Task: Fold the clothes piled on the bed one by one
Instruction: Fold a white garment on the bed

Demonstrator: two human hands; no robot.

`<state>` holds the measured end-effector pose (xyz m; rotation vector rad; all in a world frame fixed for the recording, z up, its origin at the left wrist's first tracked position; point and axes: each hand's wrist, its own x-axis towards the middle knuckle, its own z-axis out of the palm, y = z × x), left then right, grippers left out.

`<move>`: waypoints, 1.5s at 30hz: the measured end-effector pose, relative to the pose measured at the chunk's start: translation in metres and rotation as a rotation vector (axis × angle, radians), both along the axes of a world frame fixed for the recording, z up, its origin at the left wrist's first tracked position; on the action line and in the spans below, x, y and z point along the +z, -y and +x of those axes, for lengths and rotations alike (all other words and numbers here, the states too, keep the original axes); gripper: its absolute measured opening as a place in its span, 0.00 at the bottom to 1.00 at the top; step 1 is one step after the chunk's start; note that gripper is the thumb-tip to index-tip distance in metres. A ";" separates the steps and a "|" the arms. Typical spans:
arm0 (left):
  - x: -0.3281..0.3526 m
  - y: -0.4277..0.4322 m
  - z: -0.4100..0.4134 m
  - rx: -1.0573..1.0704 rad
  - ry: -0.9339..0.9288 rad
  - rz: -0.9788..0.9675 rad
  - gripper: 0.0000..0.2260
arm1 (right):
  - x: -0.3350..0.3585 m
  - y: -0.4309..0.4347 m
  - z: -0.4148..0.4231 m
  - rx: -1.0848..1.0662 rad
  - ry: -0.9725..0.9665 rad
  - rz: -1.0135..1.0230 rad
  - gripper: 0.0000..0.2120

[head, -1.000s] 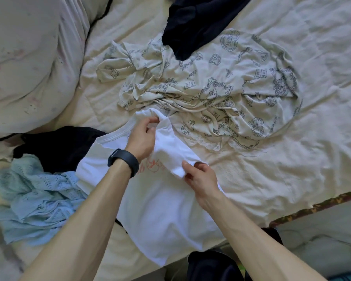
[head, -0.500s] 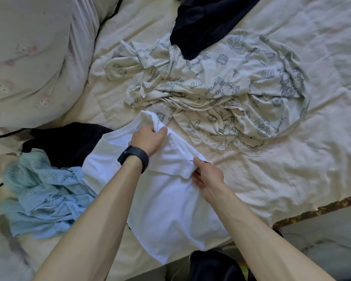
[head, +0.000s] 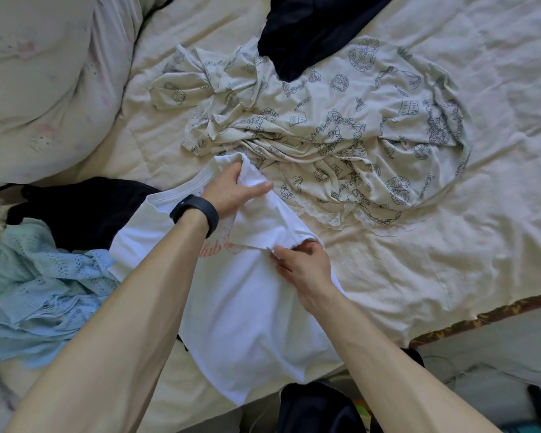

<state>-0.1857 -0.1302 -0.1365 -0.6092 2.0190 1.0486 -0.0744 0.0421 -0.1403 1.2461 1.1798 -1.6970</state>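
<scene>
The shirt (head: 256, 323) is lying flat at the bed's (head: 419, 276) near edge. Its sleeve (head: 269, 223) is being folded inward, being held at the top by the left grip (head: 231, 190) and pinched at the edge by the right grip (head: 303, 265). Flattening is judged to be needed next.

Both forearms bare — a black wristband (head: 194, 213) circles the left wrist.

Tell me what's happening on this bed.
A person is folding a white T-shirt laid on the bed. The left hand grips its sleeve near the shoulder, the right hand pinches the sleeve hem, and the sleeve is turned in over the chest. A cream printed garment, a light blue garment and a black garment lie unfolded nearby.
</scene>
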 end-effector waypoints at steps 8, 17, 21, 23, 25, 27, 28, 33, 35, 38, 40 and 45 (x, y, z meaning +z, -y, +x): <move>-0.004 0.005 0.013 0.012 -0.106 -0.039 0.31 | 0.004 -0.002 0.005 0.270 -0.022 0.215 0.08; -0.011 -0.019 0.006 0.514 -0.195 0.135 0.18 | 0.002 -0.009 -0.003 -0.289 0.088 -0.031 0.08; -0.015 -0.021 0.008 0.573 -0.190 0.209 0.18 | -0.003 -0.012 -0.002 -0.154 0.060 0.003 0.06; -0.015 -0.021 0.009 0.519 -0.200 0.209 0.21 | -0.004 -0.014 -0.001 -0.009 0.038 0.058 0.08; -0.014 -0.018 0.009 0.455 -0.198 0.216 0.21 | -0.002 -0.015 -0.001 0.110 0.024 0.081 0.09; -0.014 -0.015 0.011 0.372 -0.209 0.177 0.22 | -0.001 -0.014 -0.003 0.192 0.005 0.137 0.10; -0.013 -0.015 0.011 0.316 -0.237 0.117 0.22 | -0.001 -0.014 -0.004 0.216 -0.008 0.179 0.10; -0.010 -0.022 0.033 0.245 -0.335 -0.127 0.27 | 0.001 -0.010 -0.009 0.464 -0.077 0.356 0.12; -0.011 -0.025 0.053 0.261 -0.306 -0.192 0.29 | 0.008 -0.017 -0.015 0.660 -0.094 0.345 0.14; -0.009 -0.030 0.087 0.310 -0.280 -0.391 0.27 | 0.020 -0.026 -0.020 1.130 -0.234 0.428 0.19; -0.007 -0.040 0.110 0.256 -0.356 -0.575 0.26 | 0.022 -0.023 -0.024 1.317 -0.526 0.680 0.16; -0.021 -0.068 0.159 0.015 -0.478 -0.705 0.29 | 0.001 0.007 -0.055 1.385 -1.424 0.846 0.16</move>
